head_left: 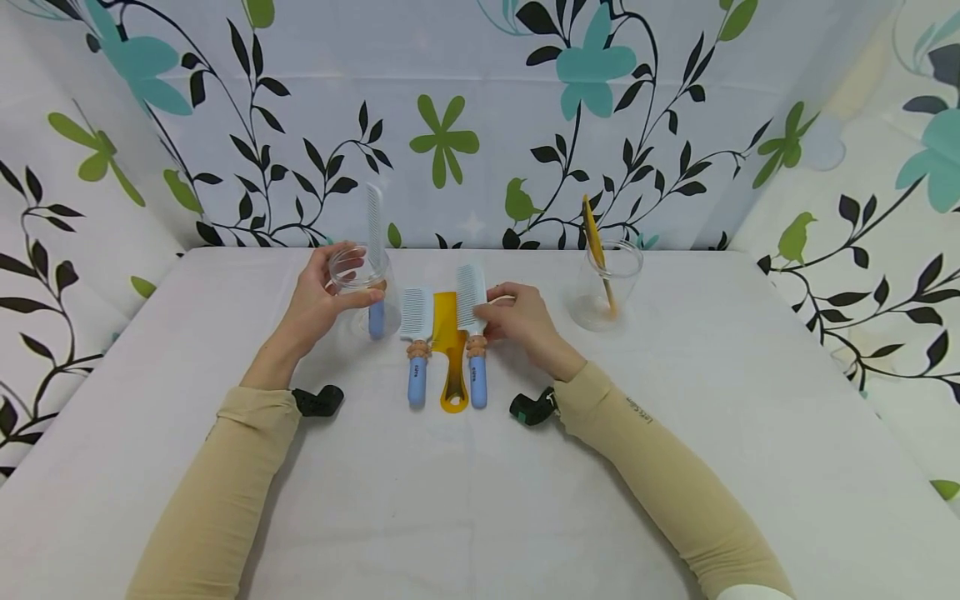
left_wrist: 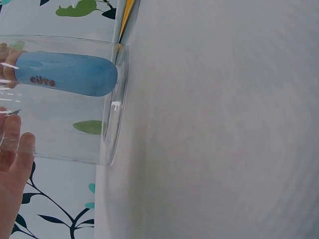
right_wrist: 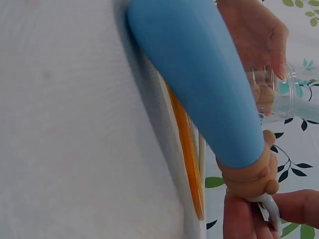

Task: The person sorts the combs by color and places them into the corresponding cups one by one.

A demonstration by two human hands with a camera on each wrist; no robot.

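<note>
My left hand (head_left: 309,304) grips a clear plastic jar (left_wrist: 55,149) near its rim, thumb on the near side. Inside the jar a comb (head_left: 376,321) stands with its blue handle down and its pale toothed end above the rim. My right hand (head_left: 531,321) pinches a second blue-handled comb (head_left: 477,385) at its pale head, just past the brown figure-shaped collar. In the right wrist view, this comb's handle (right_wrist: 199,79) fills the upper middle. Left of it are a yellow-amber comb (head_left: 453,379) and another blue-handled comb (head_left: 417,383), side by side on the table.
A second clear jar (head_left: 626,292) stands to the right, with a yellow-amber comb (head_left: 592,233) leaning in it. White cloth covers the table (head_left: 420,500). Leaf-patterned curtains (head_left: 457,50) hang behind and at both sides. Both wrists wear small black devices (head_left: 318,402).
</note>
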